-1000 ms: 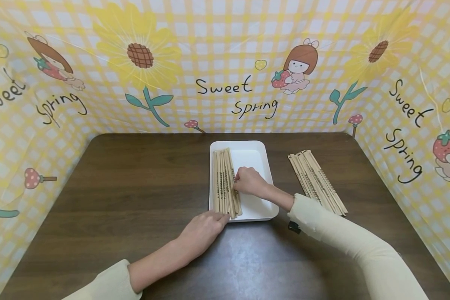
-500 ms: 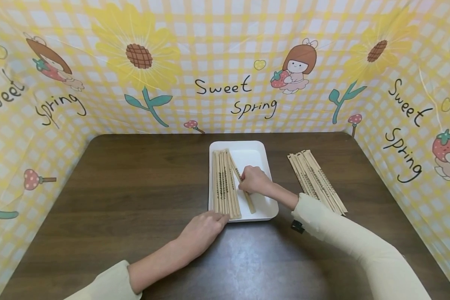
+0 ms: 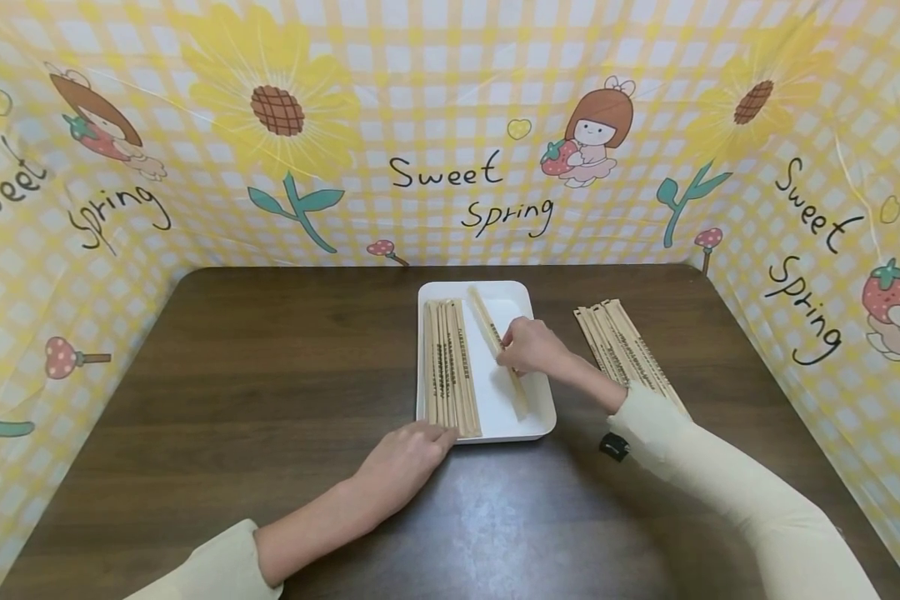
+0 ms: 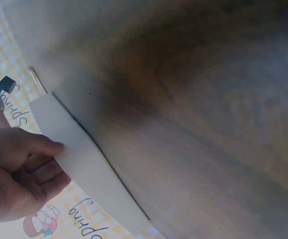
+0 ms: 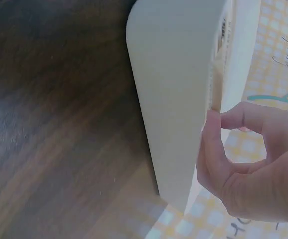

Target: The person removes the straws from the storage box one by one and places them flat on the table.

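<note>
In the head view a white tray point(image 3: 537, 423) stands mid-table. Along its left side lies a row of paper-wrapped chopsticks point(image 3: 448, 367), tan with dark print. Over the tray's right half, my right hand point(image 3: 531, 346) pinches one wrapped pair of chopsticks point(image 3: 483, 310) about its middle, slanted. The right wrist view shows thumb and fingertip meeting on the wrapped pair point(image 5: 217, 89), largely hidden behind the tray wall point(image 5: 173, 89). At the tray's near left corner, my left hand point(image 3: 403, 457) holds the rim. Its thumb overlaps the outer wall point(image 4: 91, 159) in the left wrist view, other fingers curled.
To the right of the tray, a second group of wrapped chopsticks point(image 3: 622, 346) lies on the brown wooden table point(image 3: 285, 358), partly behind the right sleeve point(image 3: 720, 475). A yellow checked cloth point(image 3: 450, 100) encloses the back and sides.
One wrapped pair, pinched by my right hand, has come away from the row and moved right across the tray, raised a little. My left hand has stayed at the corner.
</note>
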Tool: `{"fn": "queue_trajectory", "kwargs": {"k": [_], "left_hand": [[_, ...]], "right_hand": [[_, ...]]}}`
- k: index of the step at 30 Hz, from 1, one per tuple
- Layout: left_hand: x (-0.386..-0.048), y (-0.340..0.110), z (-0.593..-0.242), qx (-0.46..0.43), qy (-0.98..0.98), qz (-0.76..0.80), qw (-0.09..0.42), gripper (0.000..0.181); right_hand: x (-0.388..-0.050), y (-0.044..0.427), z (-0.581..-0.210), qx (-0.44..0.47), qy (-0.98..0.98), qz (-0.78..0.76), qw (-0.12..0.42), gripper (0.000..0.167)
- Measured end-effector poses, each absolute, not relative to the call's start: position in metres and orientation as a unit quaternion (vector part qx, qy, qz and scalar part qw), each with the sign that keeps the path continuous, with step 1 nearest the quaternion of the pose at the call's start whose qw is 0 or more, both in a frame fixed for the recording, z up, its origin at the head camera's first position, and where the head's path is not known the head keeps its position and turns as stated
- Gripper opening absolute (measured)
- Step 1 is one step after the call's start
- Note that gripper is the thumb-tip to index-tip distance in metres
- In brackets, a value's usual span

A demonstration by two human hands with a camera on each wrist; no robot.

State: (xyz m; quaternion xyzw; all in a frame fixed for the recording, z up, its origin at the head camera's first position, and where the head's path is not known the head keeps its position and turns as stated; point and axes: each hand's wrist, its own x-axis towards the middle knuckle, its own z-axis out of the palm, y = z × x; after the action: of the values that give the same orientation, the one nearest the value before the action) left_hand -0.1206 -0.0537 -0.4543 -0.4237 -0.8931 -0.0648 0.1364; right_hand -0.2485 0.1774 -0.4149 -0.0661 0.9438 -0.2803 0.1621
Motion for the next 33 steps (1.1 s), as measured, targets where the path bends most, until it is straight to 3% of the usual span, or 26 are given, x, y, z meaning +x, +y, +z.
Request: {"fn": "queue_trajectory", "kwargs": {"k": [2, 5, 18, 33], "left_hand": [[-0.121, -0.053, -0.454, -0.425, -0.892, -0.066, 0.135, 0.029], [-0.121, -0.053, -0.454, -0.426, -0.893, -0.067, 0.128, 0.03], [-0.121, -0.053, -0.454, -0.43, -0.889, -0.075, 0.135, 0.027], [-0.121, -0.053, -0.454, -0.43, -0.89, -0.079, 0.131, 0.029]], "right_hand": [[-0.248, 0.184, -0.411, -0.061, 0.944, -0.282, 0.159, 0.024], [-0.249, 0.194, -0.405, -0.051, 0.945, -0.282, 0.157, 0.03], [-0.245, 0.253, -0.39, -0.031, 0.945, -0.291, 0.147, 0.03], [-0.226, 0.317, -0.406, 0.003, 0.961, -0.243, 0.135, 0.027]]}}
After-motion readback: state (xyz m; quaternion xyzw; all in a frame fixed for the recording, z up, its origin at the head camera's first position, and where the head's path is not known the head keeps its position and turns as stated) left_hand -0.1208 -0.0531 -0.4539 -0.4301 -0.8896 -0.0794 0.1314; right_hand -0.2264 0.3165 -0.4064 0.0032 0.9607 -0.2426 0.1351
